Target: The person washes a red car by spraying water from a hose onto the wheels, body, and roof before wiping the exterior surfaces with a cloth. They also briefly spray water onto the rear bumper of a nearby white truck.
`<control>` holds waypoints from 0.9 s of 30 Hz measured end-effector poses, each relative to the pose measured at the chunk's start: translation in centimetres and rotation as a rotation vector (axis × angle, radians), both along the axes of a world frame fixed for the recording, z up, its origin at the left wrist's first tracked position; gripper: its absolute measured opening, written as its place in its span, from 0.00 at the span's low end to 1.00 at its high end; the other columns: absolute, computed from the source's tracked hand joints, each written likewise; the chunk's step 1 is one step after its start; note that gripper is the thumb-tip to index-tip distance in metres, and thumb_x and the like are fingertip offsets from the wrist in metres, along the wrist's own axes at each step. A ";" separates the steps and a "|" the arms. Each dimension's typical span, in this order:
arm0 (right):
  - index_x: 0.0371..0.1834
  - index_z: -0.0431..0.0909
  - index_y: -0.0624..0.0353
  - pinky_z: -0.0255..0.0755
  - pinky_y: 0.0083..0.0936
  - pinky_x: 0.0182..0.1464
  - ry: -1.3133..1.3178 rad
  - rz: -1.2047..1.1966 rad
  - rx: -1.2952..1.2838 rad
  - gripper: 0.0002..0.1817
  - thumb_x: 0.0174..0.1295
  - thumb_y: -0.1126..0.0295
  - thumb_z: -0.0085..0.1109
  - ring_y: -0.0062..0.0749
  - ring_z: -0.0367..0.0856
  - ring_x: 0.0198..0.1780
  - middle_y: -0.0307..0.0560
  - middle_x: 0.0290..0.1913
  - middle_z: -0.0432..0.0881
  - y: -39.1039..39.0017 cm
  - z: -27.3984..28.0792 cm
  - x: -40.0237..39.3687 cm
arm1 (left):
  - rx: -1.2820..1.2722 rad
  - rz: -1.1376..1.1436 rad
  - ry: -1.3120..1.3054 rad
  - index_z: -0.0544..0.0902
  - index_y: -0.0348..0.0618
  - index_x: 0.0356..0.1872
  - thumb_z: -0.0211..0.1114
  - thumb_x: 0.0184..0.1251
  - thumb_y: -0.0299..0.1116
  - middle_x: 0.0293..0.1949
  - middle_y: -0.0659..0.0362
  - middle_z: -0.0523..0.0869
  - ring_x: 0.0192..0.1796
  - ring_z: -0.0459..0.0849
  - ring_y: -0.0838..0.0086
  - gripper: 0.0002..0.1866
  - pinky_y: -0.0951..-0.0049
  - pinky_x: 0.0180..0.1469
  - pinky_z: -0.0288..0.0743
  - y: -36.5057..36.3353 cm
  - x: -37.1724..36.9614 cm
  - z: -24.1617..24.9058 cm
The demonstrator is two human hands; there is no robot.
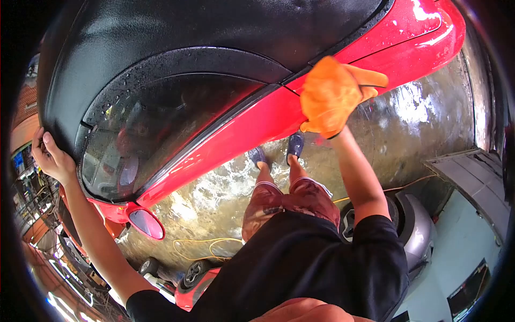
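Observation:
In front of me stands a red car (268, 121) with a black roof (214, 24), its dark side window (155, 123) beaded with water. My left hand (53, 158) rests on the roof's edge at the left, fingers apart and holding nothing. An orange cloth (328, 96) covers my right hand over the red body panel, just behind the side window. The fingers of that hand are hidden under the cloth, and one corner of it sticks out to the right. A red side mirror (145, 222) juts out below the window's front end.
Wet, shiny concrete floor (413, 112) lies around my feet. A yellow hose or cord (209, 241) runs across it behind me. Toy-like vehicles with a red body (196, 287) and a silver fender (418, 231) stand close behind. At the right is a grey panel (475, 174).

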State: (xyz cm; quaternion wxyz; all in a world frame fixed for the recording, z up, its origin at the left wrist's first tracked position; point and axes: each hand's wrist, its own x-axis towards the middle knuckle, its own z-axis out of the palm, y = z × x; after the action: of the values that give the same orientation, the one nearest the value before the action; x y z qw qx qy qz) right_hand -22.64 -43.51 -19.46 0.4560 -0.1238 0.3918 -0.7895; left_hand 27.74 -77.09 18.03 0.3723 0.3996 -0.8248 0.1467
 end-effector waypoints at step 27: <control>0.71 0.75 0.54 0.76 0.43 0.69 0.066 -0.112 -0.006 0.24 0.75 0.61 0.64 0.44 0.82 0.66 0.48 0.66 0.83 0.6 3.3 -8.9 | 0.018 0.065 0.020 0.86 0.34 0.56 0.65 0.83 0.41 0.61 0.50 0.87 0.61 0.85 0.64 0.17 0.65 0.66 0.77 0.0 0.2 0.0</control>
State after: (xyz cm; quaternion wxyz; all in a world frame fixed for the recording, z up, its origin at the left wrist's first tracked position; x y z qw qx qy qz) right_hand -31.59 -42.95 -16.11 0.3975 -0.1289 0.4107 -0.8104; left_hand 27.96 -77.12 18.00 0.3719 0.4307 -0.8090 0.1474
